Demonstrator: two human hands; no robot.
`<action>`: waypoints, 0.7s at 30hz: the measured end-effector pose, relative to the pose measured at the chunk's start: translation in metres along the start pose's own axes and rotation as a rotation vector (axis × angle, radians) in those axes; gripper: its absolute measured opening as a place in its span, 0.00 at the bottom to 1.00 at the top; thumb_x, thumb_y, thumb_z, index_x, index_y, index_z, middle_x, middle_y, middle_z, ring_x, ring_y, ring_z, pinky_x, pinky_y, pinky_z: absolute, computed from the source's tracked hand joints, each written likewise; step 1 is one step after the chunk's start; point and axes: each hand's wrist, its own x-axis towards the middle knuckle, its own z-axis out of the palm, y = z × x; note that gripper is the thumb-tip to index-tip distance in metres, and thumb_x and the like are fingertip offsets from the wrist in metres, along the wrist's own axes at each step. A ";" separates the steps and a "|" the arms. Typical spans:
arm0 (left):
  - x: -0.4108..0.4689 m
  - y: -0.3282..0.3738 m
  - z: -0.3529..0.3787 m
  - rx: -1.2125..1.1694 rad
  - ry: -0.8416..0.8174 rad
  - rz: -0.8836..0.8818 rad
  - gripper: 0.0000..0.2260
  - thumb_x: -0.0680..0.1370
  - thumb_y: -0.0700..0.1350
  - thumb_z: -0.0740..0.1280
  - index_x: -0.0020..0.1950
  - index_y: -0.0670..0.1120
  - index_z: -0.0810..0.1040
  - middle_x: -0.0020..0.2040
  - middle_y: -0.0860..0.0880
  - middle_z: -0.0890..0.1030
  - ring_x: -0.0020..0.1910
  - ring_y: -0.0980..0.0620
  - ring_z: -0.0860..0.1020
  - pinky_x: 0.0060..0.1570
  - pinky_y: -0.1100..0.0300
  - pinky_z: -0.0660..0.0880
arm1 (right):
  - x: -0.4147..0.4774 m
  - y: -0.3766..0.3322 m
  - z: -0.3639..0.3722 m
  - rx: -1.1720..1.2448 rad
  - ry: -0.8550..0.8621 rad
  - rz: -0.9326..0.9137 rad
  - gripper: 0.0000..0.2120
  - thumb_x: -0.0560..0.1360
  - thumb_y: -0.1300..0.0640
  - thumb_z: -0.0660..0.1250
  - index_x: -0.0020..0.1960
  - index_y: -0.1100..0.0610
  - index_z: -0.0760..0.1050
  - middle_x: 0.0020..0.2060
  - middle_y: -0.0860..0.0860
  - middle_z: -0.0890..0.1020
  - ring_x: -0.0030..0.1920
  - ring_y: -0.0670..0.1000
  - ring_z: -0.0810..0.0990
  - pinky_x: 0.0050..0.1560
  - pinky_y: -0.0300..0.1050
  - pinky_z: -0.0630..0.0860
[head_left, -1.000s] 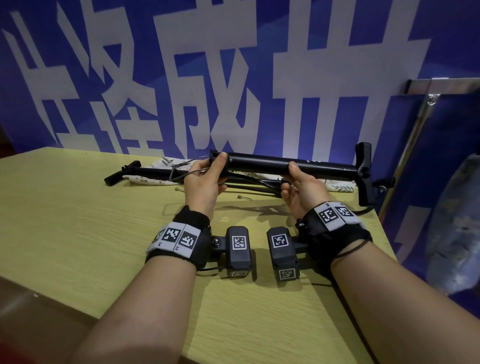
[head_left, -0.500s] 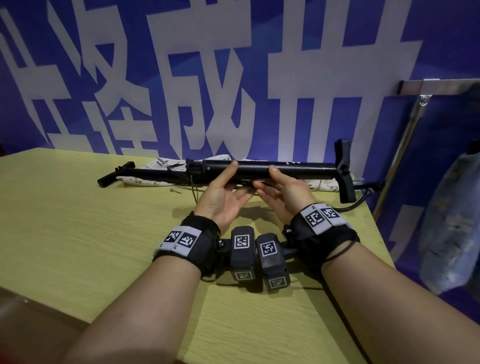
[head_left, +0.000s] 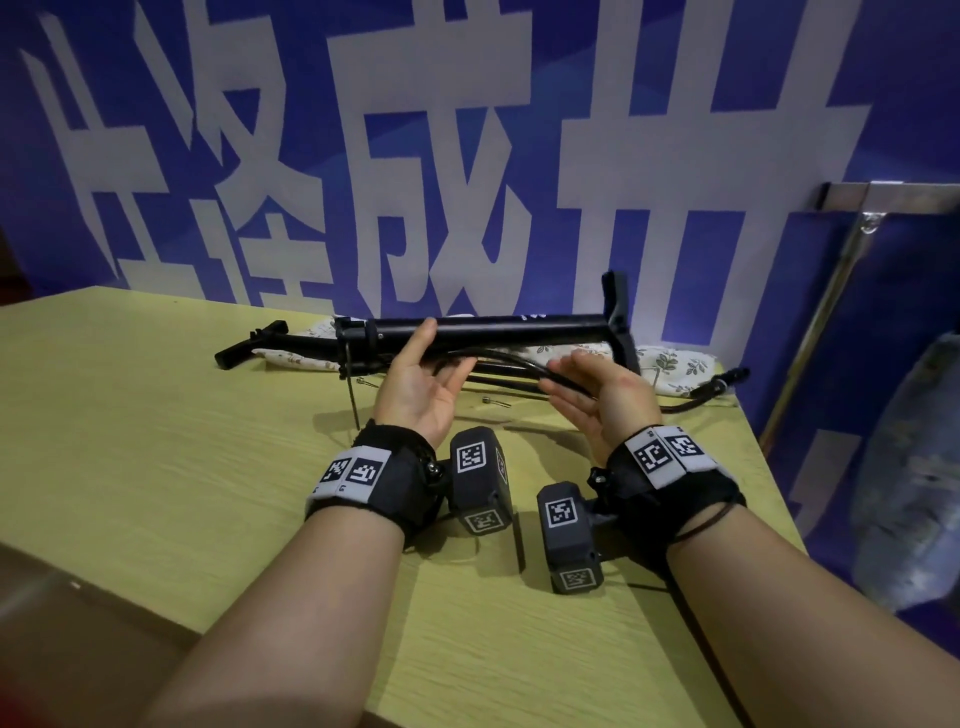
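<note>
Yellow-green wood-grain bench (head_left: 130, 441). Blue banner (head_left: 156, 78) with large white characters behind it. Floral cloth (head_left: 670, 364) at far edge. Two small metal pins (head_left: 493, 401) lie apart. Metal frame (head_left: 831, 291) at right.

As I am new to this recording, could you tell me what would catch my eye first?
A blue banner with huge white characters fills the background. Before it a black pump spans the far side of the yellow table, with the left hand and right hand open, palms up, at it.
</note>
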 end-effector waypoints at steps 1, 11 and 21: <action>0.000 0.000 -0.001 0.008 0.017 0.003 0.17 0.78 0.41 0.68 0.67 0.43 0.74 0.61 0.40 0.78 0.62 0.42 0.76 0.44 0.53 0.81 | -0.001 0.000 -0.001 -0.010 -0.005 0.023 0.07 0.78 0.58 0.64 0.43 0.60 0.77 0.39 0.54 0.84 0.40 0.54 0.84 0.44 0.43 0.80; 0.000 0.003 -0.005 -0.041 0.025 0.018 0.20 0.78 0.43 0.68 0.70 0.43 0.72 0.61 0.39 0.78 0.62 0.41 0.77 0.43 0.52 0.81 | 0.000 0.002 -0.007 -0.208 -0.071 0.241 0.20 0.77 0.44 0.62 0.56 0.61 0.72 0.45 0.57 0.84 0.43 0.54 0.83 0.44 0.44 0.80; 0.004 0.004 -0.009 -0.045 0.046 0.023 0.22 0.77 0.44 0.69 0.71 0.44 0.71 0.62 0.40 0.77 0.59 0.42 0.78 0.39 0.53 0.81 | 0.006 -0.011 -0.017 0.192 0.203 0.163 0.09 0.77 0.56 0.66 0.50 0.62 0.73 0.43 0.55 0.79 0.41 0.51 0.80 0.50 0.43 0.77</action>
